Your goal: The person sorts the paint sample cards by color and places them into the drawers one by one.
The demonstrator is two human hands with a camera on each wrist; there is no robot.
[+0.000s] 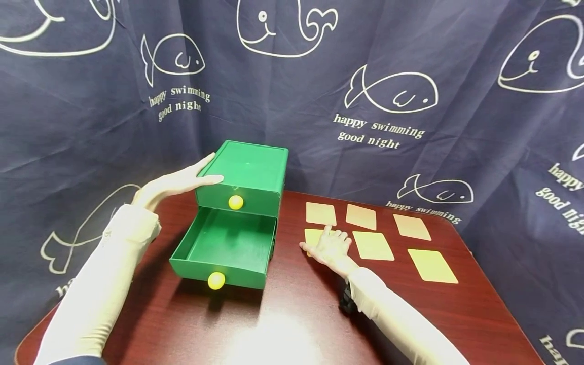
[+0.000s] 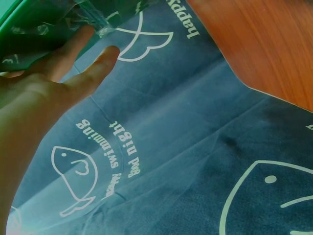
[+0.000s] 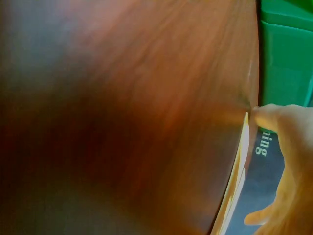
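Yellow card (image 1: 314, 236) — thin, light, slick, lies flat under our right hand (image 1: 332, 247), fingers spread; we would lift its edge. Left hand (image 1: 175, 183) rests flat against green drawer box (image 1: 248, 175).

We see a dark red-brown wooden counter (image 1: 296, 324). On its left stands a green drawer box (image 1: 246, 203), the lower drawer pulled out. On its right lie six pale yellow cards (image 1: 373, 245) in two rows, flat and apart.
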